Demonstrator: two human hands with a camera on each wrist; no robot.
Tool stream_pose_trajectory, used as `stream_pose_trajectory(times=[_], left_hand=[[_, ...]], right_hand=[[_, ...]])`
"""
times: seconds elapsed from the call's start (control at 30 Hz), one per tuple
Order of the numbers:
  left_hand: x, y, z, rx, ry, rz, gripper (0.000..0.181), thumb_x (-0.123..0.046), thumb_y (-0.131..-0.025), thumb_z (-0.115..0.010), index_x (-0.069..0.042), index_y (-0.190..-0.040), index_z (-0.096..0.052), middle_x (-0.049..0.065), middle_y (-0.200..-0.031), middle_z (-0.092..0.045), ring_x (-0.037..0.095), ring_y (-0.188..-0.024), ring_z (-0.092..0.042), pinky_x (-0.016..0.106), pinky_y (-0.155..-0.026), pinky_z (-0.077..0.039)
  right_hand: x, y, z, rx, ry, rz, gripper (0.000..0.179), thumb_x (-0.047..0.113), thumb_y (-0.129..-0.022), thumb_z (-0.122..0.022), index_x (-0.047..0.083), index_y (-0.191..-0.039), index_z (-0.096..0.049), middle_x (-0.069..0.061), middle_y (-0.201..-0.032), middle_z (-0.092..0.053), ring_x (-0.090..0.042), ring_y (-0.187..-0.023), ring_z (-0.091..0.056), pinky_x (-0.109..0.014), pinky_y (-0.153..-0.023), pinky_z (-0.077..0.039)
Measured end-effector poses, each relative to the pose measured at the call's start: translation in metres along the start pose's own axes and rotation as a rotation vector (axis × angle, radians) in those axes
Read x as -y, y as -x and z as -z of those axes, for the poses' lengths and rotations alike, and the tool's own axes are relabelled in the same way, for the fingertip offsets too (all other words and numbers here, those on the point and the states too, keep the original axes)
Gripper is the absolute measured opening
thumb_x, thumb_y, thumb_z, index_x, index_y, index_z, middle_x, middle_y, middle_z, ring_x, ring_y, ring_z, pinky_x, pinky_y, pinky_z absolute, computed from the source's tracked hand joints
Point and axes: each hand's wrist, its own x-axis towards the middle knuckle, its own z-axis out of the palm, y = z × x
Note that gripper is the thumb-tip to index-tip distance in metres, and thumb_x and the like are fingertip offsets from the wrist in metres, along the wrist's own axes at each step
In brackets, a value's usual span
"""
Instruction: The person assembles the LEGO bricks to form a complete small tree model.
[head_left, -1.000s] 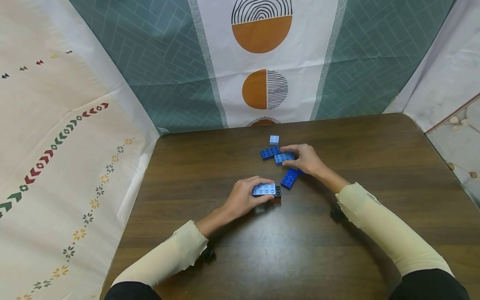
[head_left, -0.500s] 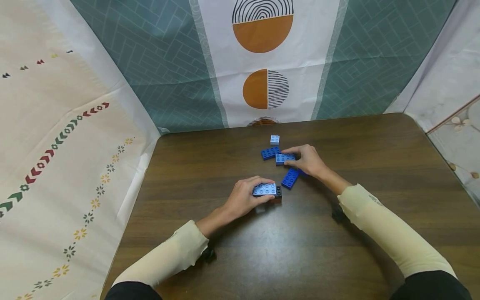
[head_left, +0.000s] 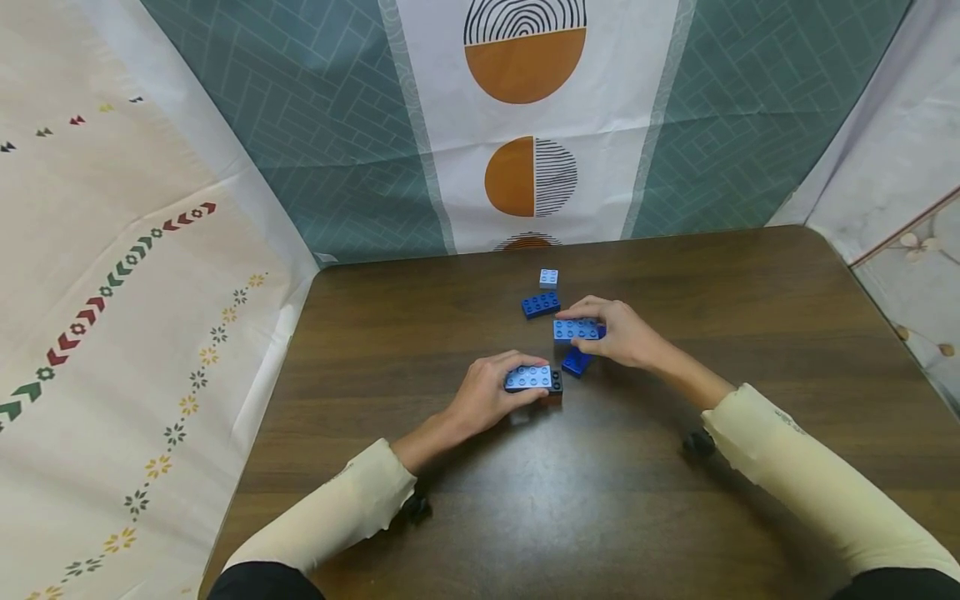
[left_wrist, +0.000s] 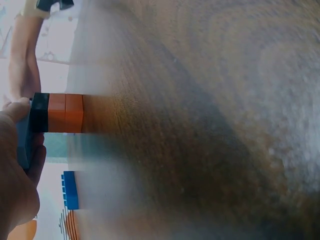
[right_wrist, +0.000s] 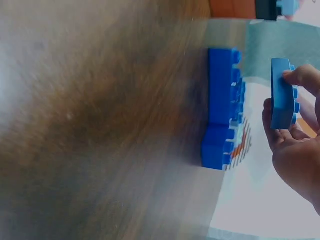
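My left hand [head_left: 491, 393] grips a light blue toy building brick [head_left: 528, 377] atop a small stack. Under it a black brick [head_left: 557, 382] juts out to the right. Two orange-red bricks [left_wrist: 65, 113] form the stack's base on the table in the left wrist view. With thumb and fingers, my right hand [head_left: 626, 335] pinches another light blue brick [head_left: 576, 330]. The right wrist view has this brick [right_wrist: 283, 95] off the table, level with the studs of dark blue bricks [right_wrist: 221, 90] or higher.
A dark blue brick [head_left: 577, 362] lies just right of the stack, another partly behind my right hand. Farther back are a dark blue brick [head_left: 541, 305] and a small pale blue one [head_left: 549, 278]. The brown table [head_left: 420, 317] ends at a patterned cloth [head_left: 360, 125].
My right hand has lifted the light blue brick from beside the dark blue one and brought it slightly nearer, over the front dark blue bricks. The left hand stays on the stack.
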Motion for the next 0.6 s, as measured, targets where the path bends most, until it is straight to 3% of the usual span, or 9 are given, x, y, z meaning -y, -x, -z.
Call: stream_pose_trajectory(times=[0.37, 0.6], left_hand=[[0.001, 0.001, 0.000, 0.000, -0.001, -0.002, 0.037, -0.029, -0.096, -0.084, -0.016, -0.129, -0.076, 0.002, -0.118, -0.075, 0.008, -0.091, -0.066, 0.023, -0.080, -0.055], [0.001, 0.000, -0.001, -0.011, -0.003, -0.023, 0.036, -0.026, -0.095, -0.085, -0.014, -0.128, -0.076, 0.002, -0.116, -0.075, 0.009, -0.089, -0.065, 0.023, -0.077, -0.055]], right_hand=[[0.019, 0.030, -0.007, 0.039, -0.081, 0.038, 0.044, 0.001, -0.092, -0.080, 0.010, -0.134, -0.074, -0.008, -0.131, -0.067, -0.029, -0.115, -0.061, -0.048, -0.098, -0.054], [0.026, 0.040, -0.012, 0.077, -0.079, 0.052, 0.042, 0.001, -0.092, -0.080, 0.011, -0.133, -0.074, -0.009, -0.132, -0.071, -0.025, -0.105, -0.061, -0.035, -0.084, -0.054]])
